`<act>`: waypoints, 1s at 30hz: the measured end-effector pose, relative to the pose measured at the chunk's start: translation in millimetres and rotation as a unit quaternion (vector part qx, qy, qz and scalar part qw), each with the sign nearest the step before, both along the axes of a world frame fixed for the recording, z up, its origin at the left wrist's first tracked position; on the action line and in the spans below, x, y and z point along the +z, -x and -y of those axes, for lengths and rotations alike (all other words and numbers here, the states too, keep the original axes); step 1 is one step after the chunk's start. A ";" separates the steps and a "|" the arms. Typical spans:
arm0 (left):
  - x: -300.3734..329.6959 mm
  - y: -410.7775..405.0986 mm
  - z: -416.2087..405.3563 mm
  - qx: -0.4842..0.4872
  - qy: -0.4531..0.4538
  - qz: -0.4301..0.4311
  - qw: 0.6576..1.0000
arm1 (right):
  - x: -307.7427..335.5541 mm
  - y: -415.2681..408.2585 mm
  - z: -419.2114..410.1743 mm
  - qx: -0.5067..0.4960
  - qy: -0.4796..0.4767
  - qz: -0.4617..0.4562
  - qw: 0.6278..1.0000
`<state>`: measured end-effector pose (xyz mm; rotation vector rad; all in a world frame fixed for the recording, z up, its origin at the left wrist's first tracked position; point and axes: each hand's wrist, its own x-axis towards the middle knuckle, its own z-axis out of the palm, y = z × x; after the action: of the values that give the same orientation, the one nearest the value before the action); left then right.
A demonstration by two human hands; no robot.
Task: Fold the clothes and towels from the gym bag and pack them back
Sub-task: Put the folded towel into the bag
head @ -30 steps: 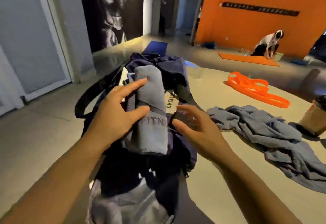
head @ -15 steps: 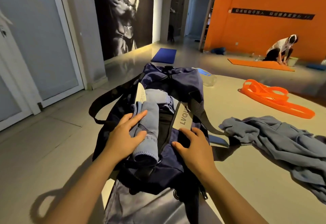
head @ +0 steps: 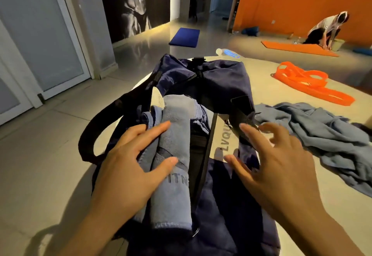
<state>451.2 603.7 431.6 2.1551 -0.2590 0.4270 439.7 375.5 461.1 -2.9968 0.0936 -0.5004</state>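
Note:
A navy gym bag [head: 225,78] lies open on the pale round table [head: 291,86] in front of me. A folded grey-blue towel [head: 175,135] lies lengthwise in the bag's opening, with more grey-blue cloth tucked beside it. My left hand [head: 130,167] rests on the towel's left side, fingers straight and thumb laid across it. My right hand [head: 269,163] hovers over the bag's right edge with fingers spread, holding nothing. A crumpled grey-blue garment [head: 326,135] lies unfolded on the table to the right of the bag.
Orange resistance bands [head: 308,86] lie at the table's far right; a water bottle [head: 229,53] lies beyond the bag. A black strap [head: 96,127] loops off the bag's left. A blue mat [head: 185,37], an orange mat [head: 296,48] and a crouching person [head: 326,30] are on the floor behind.
My right hand has lifted off the bag's edge and spread its fingers. My left hand stays on the towel, which sits lower in the bag than a second ago. The camera has moved closer.

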 end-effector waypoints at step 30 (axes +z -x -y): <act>13.7 -30.4 20.0 0.074 -0.141 -0.035 0.987 | 77.6 -135.6 59.7 0.089 0.058 -0.298 0.949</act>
<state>481.7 583.7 445.3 2.4724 -0.1265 0.4182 575.3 315.7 538.7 -3.1129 -0.1678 0.4406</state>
